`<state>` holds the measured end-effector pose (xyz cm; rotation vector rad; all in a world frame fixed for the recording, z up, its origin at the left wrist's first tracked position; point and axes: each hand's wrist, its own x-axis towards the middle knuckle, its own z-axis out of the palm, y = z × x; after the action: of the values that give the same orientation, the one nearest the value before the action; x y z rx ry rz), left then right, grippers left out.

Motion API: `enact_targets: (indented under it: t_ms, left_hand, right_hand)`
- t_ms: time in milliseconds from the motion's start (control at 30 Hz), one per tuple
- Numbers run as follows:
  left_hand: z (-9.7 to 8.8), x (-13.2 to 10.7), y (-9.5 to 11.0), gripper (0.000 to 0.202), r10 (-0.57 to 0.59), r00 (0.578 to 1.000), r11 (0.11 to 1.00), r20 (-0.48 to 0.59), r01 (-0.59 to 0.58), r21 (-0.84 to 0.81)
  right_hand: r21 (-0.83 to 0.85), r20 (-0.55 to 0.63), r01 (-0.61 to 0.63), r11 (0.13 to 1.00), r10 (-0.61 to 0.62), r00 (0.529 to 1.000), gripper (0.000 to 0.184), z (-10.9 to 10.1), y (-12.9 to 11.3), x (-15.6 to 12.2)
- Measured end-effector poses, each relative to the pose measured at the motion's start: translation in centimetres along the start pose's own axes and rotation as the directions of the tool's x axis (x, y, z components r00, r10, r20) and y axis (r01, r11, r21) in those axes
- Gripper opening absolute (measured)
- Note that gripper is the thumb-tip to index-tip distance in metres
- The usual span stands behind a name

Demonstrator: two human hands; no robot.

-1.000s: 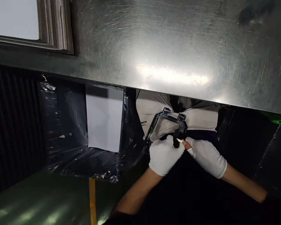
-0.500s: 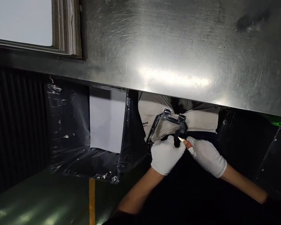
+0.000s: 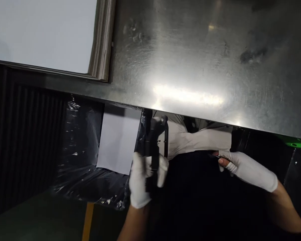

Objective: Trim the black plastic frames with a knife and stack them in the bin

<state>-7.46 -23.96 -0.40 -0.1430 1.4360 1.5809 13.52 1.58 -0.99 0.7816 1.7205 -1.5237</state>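
Left hand (image 3: 139, 183) curled round black frame (image 3: 154, 142); right hand (image 3: 248, 170) pinching thin, perhaps bladed tool (image 3: 213, 155)

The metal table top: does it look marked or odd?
Yes: a dark smudge toward the right of the metal table top stands out against the shine, and pale scuffs mark it near the stack of sheets. Dirt or wear, I can't tell.

Glare streaks the metal table (image 3: 240, 100); motion blurs the left hand (image 3: 145, 175).
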Motion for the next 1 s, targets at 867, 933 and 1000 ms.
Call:
enact_targets:
  t_ms: [867,933,1000]
  left_hand:
    - [9.7,12.5,10.4,0.038,0.113,0.851,0.974,0.513,-0.196,0.112]
    - [9.9,12.4,10.4,0.037,0.111,0.853,0.971,0.511,-0.202,0.125]
    - [10.0,12.3,10.4,0.036,0.111,0.854,0.967,0.508,-0.209,0.142]
  right_hand:
    - [-0.882,-0.369,-0.102,0.46,-0.541,0.755,0.05,-3.9,-12.1,8.0]
    - [-0.876,-0.393,-0.128,0.464,-0.537,0.747,0.049,-4.4,-12.1,8.1]
    - [-0.865,-0.422,-0.15,0.48,-0.531,0.734,0.049,-4.9,-12.1,8.2]
